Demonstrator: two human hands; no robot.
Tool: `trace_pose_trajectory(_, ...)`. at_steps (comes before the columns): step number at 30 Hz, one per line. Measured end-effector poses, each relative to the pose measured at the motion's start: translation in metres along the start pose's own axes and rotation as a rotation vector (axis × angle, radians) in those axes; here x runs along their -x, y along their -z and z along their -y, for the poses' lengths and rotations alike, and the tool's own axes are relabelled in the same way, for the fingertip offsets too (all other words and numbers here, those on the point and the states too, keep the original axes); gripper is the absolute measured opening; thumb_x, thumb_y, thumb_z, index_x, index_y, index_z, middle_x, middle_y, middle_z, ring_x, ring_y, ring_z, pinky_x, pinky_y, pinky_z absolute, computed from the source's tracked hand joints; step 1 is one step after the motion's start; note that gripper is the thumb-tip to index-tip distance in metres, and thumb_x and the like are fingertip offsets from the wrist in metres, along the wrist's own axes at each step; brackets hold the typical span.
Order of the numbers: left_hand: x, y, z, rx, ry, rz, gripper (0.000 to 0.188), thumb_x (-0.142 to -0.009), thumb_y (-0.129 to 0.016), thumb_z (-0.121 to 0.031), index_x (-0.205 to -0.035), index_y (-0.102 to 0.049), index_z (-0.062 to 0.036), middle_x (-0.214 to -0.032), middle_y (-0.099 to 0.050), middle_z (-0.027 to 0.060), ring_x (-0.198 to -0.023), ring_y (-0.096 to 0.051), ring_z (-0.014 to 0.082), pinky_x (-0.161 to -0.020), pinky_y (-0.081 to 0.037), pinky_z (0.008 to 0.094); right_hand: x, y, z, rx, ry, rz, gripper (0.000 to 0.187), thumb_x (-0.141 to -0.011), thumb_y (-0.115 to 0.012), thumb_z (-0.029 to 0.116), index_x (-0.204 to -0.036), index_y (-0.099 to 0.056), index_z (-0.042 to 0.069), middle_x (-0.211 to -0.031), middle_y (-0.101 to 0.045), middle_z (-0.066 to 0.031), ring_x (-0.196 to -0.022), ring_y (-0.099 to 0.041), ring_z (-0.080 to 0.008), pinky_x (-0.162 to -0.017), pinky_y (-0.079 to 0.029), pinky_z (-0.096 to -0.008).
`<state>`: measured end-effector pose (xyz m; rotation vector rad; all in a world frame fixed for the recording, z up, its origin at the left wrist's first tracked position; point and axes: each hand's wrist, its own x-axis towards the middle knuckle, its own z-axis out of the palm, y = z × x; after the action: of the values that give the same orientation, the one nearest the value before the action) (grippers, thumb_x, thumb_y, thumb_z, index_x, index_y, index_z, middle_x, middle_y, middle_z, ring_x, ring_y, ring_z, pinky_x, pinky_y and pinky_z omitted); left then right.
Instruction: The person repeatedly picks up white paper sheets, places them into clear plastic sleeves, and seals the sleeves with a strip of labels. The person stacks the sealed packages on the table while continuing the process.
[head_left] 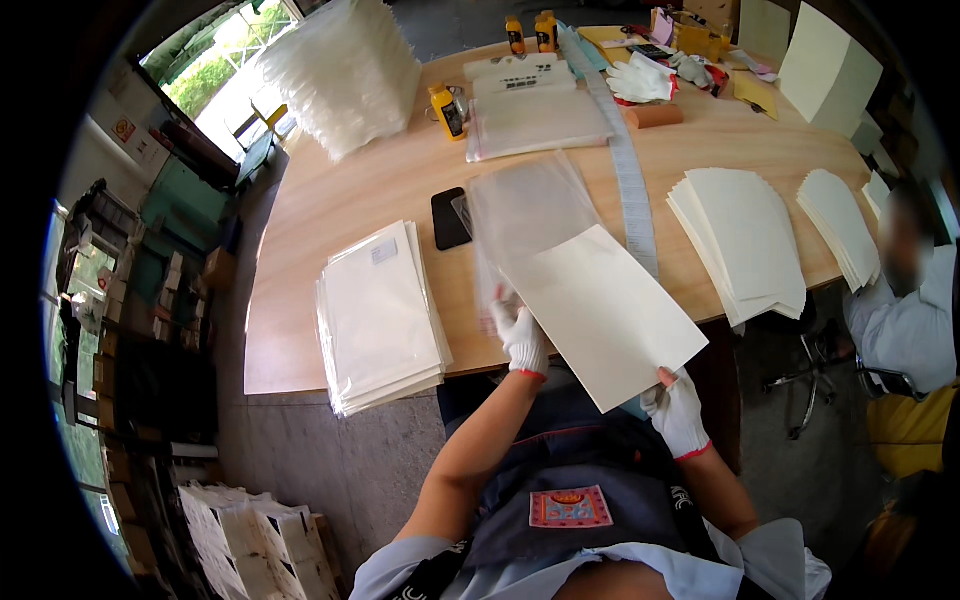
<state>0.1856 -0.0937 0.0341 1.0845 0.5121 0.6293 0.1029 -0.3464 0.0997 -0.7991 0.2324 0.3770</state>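
Note:
A blank white card sheet [622,322] tilts over the table's near edge. My right hand [678,414], in a white glove with bare fingertips, pinches its near right corner, thumb on top. The sheet's far left corner overlaps a clear plastic bag [525,205] lying flat on the table. My left hand [521,338], gloved the same way, is closed at the bag's near edge, beside the sheet's left side; part of its grip is hidden. Left of it lies a stack of bagged white sheets [380,315], the top one with a small label. A black phone [451,220] lies beside the bag.
Fanned white card stacks [742,240] lie on the right of the wooden table [285,290]. Farther back are more clear bags [540,125], a yellow bottle [447,112], white gloves [640,80] and a big plastic-wrapped bundle [345,75]. Another person [905,310] sits at right.

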Motion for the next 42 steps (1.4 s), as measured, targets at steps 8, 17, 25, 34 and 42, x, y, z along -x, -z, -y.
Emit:
trace_pose_trajectory(8,0.043,0.011,0.008,-0.149,0.364,0.311,0.018,-0.093,-0.062,-0.007,-0.108,-0.064,0.0029,-0.098,-0.071,0.0088,-0.084,-0.067,0.0156,-0.073,-0.055,0.0284,-0.020,0.027,0.014,0.173,-0.036,0.037,0.025,-0.099,-0.050,0.012,-0.121,-0.051,0.002,-0.094,-0.064,-0.0105,-0.066,-0.066,-0.0194,-0.050,-0.050,-0.0302)
trace_pose_trajectory(17,0.126,0.063,-0.008,-0.192,0.752,0.519,0.024,-0.097,-0.060,-0.023,-0.111,-0.060,-0.0027,-0.094,-0.070,0.0072,-0.072,-0.066,0.0143,-0.066,-0.057,0.0288,-0.054,0.018,-0.039,-0.033,-0.211,-0.111,0.029,-0.101,-0.047,0.015,-0.126,-0.050,0.001,-0.108,-0.063,-0.0144,-0.087,-0.068,-0.0287,-0.075,-0.061,-0.0428)
trace_pose_trajectory(25,0.090,0.092,-0.017,-0.128,0.846,0.442,0.029,-0.096,-0.062,-0.024,-0.119,-0.054,-0.0082,-0.108,-0.066,0.0095,-0.088,-0.067,0.0211,-0.072,-0.057,0.0364,-0.044,-0.011,-0.050,0.211,-0.338,0.040,0.037,-0.104,-0.043,0.027,-0.132,-0.049,0.003,-0.100,-0.065,-0.0126,-0.080,-0.067,-0.0225,-0.074,-0.058,-0.0353)
trace_pose_trajectory(34,0.068,0.114,-0.035,-0.286,0.664,0.374,0.028,-0.097,-0.061,-0.030,-0.106,-0.062,-0.0029,-0.095,-0.069,0.0078,-0.079,-0.069,0.0185,-0.067,-0.058,0.0297,-0.056,-0.072,-0.059,1.612,0.313,0.524,0.016,-0.093,-0.058,0.023,-0.103,-0.059,0.011,-0.080,-0.070,-0.0078,-0.068,-0.068,-0.0251,-0.061,-0.051,-0.0359)
trace_pose_trajectory(42,0.066,0.120,-0.041,-0.260,0.702,0.406,0.022,-0.098,-0.057,-0.024,-0.104,-0.061,-0.0028,-0.094,-0.069,0.0091,-0.076,-0.068,0.0178,-0.069,-0.058,0.0309,-0.072,-0.083,-0.096,2.072,0.625,0.734,0.020,-0.087,-0.062,0.028,-0.098,-0.054,0.012,-0.069,-0.067,-0.0077,-0.066,-0.069,-0.0274,-0.052,-0.051,-0.0413)
